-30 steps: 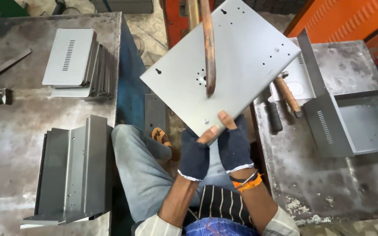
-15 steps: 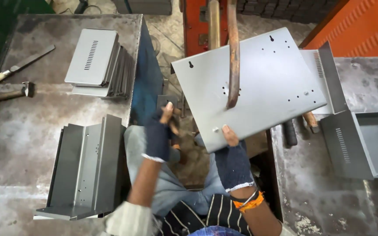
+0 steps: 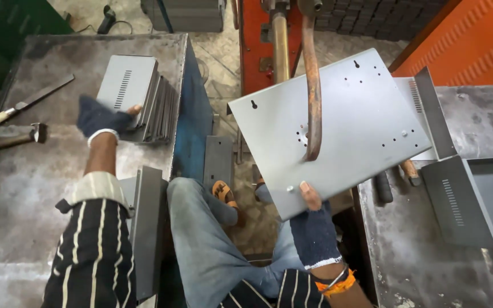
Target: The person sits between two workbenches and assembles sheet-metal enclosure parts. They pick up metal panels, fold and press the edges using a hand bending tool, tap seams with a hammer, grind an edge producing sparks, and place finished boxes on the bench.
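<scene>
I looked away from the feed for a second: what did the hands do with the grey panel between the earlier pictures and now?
The left hand let go of the flat grey sheet-metal panel and swung out left to the stack of grey vented metal covers on the left steel table, touching the top one. The panel turned from steeply tilted to nearly level. The right hand kept its grip on the panel's near edge, under the rusty curved welder arm.

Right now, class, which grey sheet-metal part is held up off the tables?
The large flat grey panel, gripped at its lower edge by the right hand. The stacked vented panels and open box rest on tables.
</scene>
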